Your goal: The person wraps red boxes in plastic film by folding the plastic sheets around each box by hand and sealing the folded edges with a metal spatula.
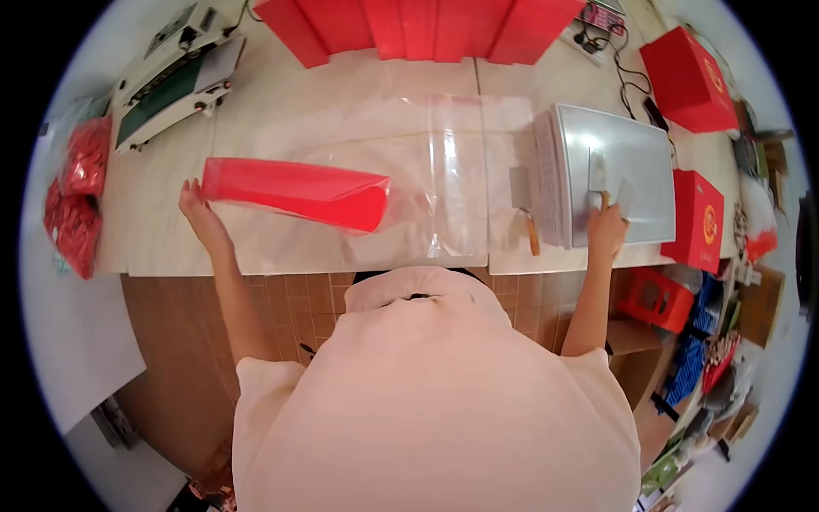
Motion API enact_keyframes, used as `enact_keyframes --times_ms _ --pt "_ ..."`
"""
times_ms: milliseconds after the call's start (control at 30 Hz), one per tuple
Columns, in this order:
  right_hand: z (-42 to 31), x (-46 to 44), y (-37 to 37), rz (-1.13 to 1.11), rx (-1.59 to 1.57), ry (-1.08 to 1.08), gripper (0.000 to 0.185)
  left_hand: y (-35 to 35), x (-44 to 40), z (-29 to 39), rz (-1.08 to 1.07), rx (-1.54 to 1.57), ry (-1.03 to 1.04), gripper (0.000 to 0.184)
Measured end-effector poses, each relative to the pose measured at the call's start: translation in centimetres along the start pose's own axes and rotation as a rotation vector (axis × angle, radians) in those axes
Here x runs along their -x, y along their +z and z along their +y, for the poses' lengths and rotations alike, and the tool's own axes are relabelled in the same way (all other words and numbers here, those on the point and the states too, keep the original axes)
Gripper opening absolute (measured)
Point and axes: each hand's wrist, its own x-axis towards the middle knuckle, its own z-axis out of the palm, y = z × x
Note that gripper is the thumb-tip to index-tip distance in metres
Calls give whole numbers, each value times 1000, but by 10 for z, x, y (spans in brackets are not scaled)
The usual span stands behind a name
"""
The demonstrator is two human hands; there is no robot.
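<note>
My left hand [201, 212] is at the left end of a long red folded piece [294, 194], which looks like card or a flattened box, with its fingers against that end. Clear plastic film [409, 154] lies around and to the right of the red piece. My right hand [606, 229] is closed on what looks like a scraper [598, 169], its flat blade over a silver box [647, 154] with a shiny top. Another scraper [530, 224] with an orange handle lies on the table, left of the silver box.
Several red boxes [418, 30] stand at the back. More red boxes [695, 81] are at the right, near black cables [630, 81]. A machine with a green bed [166, 107] stands at back left. Red packets in plastic [85, 162] sit on the far left.
</note>
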Motion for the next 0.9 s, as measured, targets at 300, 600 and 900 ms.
enact_keyframes --times_ms 300,600,900 --pt "-75 61 -80 -117 -896 -385 30 106 166 96 -719 -847 969 14" --pt "-115 118 -176 -285 -878 -1179 21 117 176 69 -642 -1094 685 19" --pt "-135 128 -173 -199 -863 -1328 17 114 167 58 -551 -1125 755 20"
